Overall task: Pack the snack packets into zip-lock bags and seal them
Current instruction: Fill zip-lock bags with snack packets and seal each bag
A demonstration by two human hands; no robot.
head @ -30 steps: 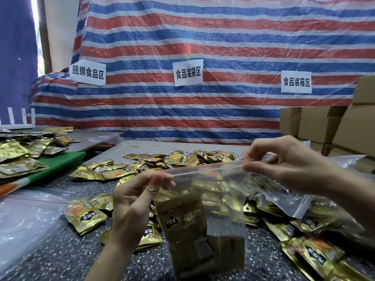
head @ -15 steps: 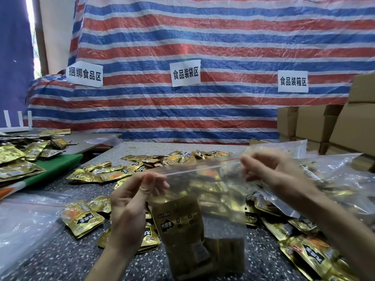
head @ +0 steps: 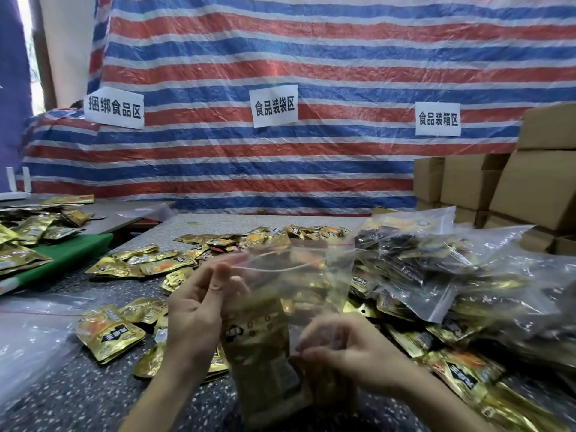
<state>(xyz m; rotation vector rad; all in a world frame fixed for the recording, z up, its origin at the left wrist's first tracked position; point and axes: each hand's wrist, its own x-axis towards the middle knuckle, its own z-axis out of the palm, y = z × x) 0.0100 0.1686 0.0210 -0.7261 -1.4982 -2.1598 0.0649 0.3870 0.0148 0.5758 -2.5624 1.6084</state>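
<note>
I see the right hand has dropped since half a second ago from the top corner of the zip-lock bag to its lower side at about 5 o'clock, fingers curled and, as far as the blur lets me judge, pinching the film. The left hand stays at the bag's 9 o'clock, pinching the upper edge by the thin red zip line. The bag stands mid-frame on the speckled grey table, limp clear plastic around flat, crinkled gold-foil snack packets; loose packets lie at 8 o'clock and glossy filled bags heap at 3 o'clock.
</note>
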